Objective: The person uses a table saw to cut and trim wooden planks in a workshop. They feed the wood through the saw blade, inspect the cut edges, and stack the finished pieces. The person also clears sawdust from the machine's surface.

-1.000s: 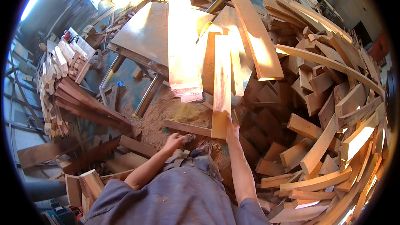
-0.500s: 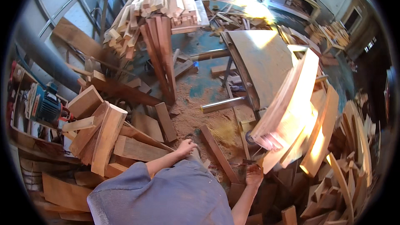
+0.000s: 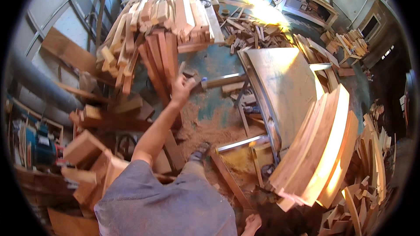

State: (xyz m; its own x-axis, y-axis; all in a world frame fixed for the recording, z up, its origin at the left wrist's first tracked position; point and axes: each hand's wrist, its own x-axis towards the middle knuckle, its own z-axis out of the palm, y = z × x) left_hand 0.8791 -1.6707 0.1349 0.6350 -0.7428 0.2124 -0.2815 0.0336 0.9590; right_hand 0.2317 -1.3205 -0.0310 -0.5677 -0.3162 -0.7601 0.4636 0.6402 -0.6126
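My left hand (image 3: 180, 89) reaches forward over the floor with its arm stretched out. Its fingers are loosely apart, and nothing shows in them. Just beyond and left of it, several long reddish-brown wooden strips (image 3: 162, 57) lean from the piled bench toward the floor; I cannot tell whether the hand touches them. Low by my right side is my right hand (image 3: 252, 223), fingers curled in, with nothing visible in them. The lower end of a narrow brown board (image 3: 232, 179) lies close to it. A stack of curved boards (image 3: 321, 148) rests to the right, apart from that hand.
A bench (image 3: 214, 22) at the back left carries many light wood strips. A slanted flat panel (image 3: 282, 87) stands ahead on the right. Offcuts (image 3: 350, 214) crowd the lower right, wood blocks (image 3: 83, 148) the left, beside a green motor (image 3: 39, 144). Sawdust (image 3: 197, 131) covers the floor.
My left hand has swung forward from near my body toward the reddish-brown strips. My right hand has dropped back, away from the curved boards, which now sit lower in view.
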